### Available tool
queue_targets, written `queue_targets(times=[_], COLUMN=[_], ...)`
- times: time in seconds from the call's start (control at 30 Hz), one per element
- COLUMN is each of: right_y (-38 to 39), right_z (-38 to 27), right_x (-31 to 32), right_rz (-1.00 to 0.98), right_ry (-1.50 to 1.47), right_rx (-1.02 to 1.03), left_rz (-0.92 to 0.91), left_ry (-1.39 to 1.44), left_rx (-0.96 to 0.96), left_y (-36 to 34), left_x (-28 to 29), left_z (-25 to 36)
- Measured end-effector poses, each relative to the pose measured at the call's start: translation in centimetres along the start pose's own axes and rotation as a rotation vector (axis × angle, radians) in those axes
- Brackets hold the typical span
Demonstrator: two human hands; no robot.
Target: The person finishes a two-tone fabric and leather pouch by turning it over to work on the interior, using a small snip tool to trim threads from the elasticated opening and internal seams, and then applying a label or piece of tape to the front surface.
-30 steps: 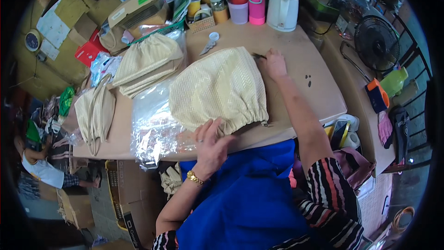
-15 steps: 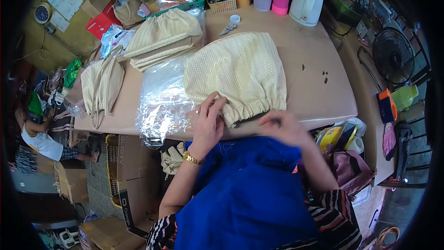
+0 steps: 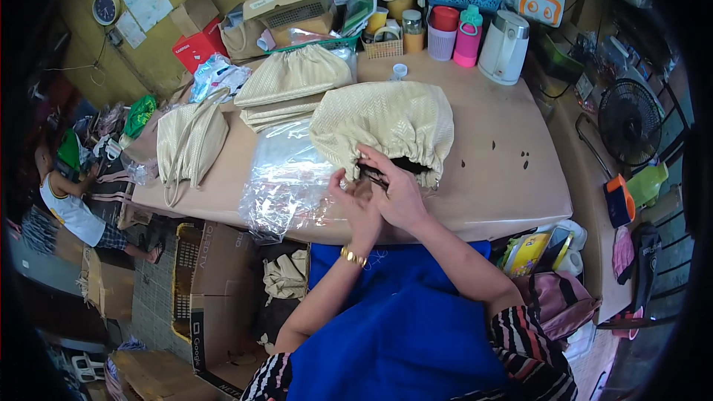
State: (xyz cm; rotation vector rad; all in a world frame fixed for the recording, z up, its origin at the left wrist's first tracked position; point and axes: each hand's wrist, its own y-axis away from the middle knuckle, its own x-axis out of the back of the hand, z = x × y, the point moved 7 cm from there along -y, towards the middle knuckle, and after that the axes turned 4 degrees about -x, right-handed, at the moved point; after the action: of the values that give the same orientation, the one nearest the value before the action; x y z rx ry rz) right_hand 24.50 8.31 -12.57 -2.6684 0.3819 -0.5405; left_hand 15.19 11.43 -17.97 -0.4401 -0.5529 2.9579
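A cream woven-pattern bag [image 3: 390, 115] lies before me on the table, its gathered mouth toward me and dark inside. At the left part of that mouth my two hands meet. My right hand [image 3: 401, 197] is closed on the bag's rim, index finger reaching over the edge; a small dark piece shows by its fingers, too unclear to name. My left hand [image 3: 360, 212], with a gold watch at the wrist, is closed at the same rim from below. Its fingertips are partly hidden by the right hand.
Clear plastic bags [image 3: 286, 171] lie to the left, beside stacked cream bags [image 3: 293, 82] and a strapped cream bag [image 3: 191, 141]. A kettle [image 3: 505, 48], a pink bottle [image 3: 468, 37] and a basket [image 3: 382, 46] line the back. Another person [image 3: 70, 208] sits at far left.
My right hand has come left to the bag's mouth, meeting my left hand. The mouth now gapes, showing its dark inside. The whole view has shifted, bringing more of the back wall in.
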Motion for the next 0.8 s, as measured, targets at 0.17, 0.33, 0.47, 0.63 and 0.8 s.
queue_targets(times=[0.17,0.33,0.47,0.63,0.8], right_y=[-5.8,-5.7,0.7,7.3,8.2], right_z=[-2.5,-8.1,-1.1,6.0,2.1], right_x=[0.6,10.5,10.0,6.6,6.4], right_rz=[-0.049,0.410,0.468,0.349,0.247], right_ry=[0.261,-0.330,-0.539,-0.384,0.215], right_rx=[-0.105,0.085,-0.341,-0.373,-0.187], left_rz=[0.091,-0.127,-0.581,-0.789,-0.634], left_ry=[-0.213,-0.218,-0.622,-0.616,-0.450], left_rx=[-0.318,-0.970,-1.158,-0.925,-0.808], left_y=[-9.2,-9.7,-6.3,-1.9,-0.6], left_x=[0.5,-4.9,-6.5,-4.3,-2.3], left_z=[-2.3,16.1,20.0,10.5,8.9])
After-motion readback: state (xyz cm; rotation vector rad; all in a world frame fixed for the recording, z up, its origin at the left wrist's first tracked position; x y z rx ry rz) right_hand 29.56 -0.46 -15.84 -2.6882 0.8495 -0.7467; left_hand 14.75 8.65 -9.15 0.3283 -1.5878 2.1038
